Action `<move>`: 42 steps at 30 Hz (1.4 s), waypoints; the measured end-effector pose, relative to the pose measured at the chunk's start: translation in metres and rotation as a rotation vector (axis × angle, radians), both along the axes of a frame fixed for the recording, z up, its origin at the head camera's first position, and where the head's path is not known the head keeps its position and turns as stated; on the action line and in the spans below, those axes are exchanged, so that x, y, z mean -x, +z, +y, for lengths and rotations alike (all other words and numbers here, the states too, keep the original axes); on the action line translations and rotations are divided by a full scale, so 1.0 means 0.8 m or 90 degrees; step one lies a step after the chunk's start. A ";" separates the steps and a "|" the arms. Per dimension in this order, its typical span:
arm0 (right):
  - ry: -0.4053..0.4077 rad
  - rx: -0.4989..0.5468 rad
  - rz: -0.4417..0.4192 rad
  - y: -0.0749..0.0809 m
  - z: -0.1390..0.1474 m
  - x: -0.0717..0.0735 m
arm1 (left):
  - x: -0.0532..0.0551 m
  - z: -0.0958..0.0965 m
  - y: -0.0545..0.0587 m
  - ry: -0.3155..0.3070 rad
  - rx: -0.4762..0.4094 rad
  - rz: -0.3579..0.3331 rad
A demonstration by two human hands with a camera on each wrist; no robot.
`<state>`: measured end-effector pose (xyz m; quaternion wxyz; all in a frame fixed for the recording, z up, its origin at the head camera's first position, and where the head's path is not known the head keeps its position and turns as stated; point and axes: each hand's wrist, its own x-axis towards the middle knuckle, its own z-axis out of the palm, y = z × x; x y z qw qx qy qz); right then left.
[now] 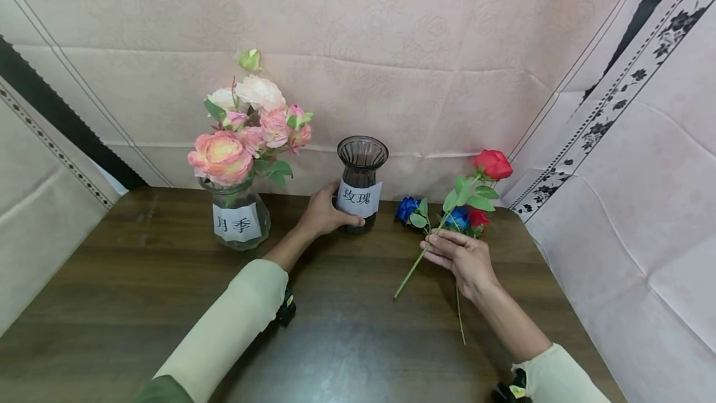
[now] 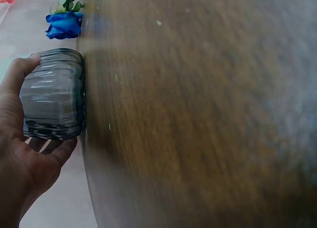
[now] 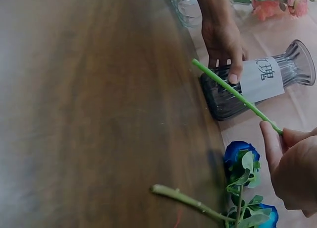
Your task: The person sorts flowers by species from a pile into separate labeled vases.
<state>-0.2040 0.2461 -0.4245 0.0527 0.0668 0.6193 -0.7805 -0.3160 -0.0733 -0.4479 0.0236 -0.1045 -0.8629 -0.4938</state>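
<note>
My left hand (image 1: 329, 211) grips the lower part of a dark, ribbed glass vase (image 1: 362, 154) that stands upright and bears a white paper label. In the left wrist view, the thumb and fingers curl round the vase (image 2: 54, 94) from opposite sides. My right hand (image 1: 461, 260) pinches the green stem of a red rose (image 1: 493, 165), held aslant with its bloom up and to the right. The stem's bare lower end points down toward the left. Close behind that hand lie a blue rose (image 1: 408, 208), a second blue rose (image 1: 457, 219) and another red rose (image 1: 478, 217).
Left of the dark vase stands a clear glass vase (image 1: 242, 226), also labelled, full of pink and white flowers (image 1: 246, 129). A brown wooden table (image 1: 347, 341) carries everything. Pale patterned cloth (image 1: 391, 30) hangs behind it and along both sides.
</note>
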 end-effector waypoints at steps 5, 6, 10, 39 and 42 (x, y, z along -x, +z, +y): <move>-0.047 0.030 0.037 0.007 -0.005 0.012 | 0.001 0.000 0.000 -0.003 -0.005 0.007; -0.055 0.033 0.041 0.008 -0.005 0.015 | 0.001 0.000 0.000 -0.003 -0.006 0.007; -0.092 0.051 0.063 0.015 -0.007 0.023 | 0.001 0.000 -0.001 -0.009 -0.004 0.010; -0.227 0.277 0.209 0.108 -0.027 0.067 | 0.001 -0.003 -0.002 -0.024 -0.009 0.034; -0.228 0.311 0.218 0.115 -0.031 0.069 | 0.001 -0.003 -0.002 -0.024 -0.014 0.029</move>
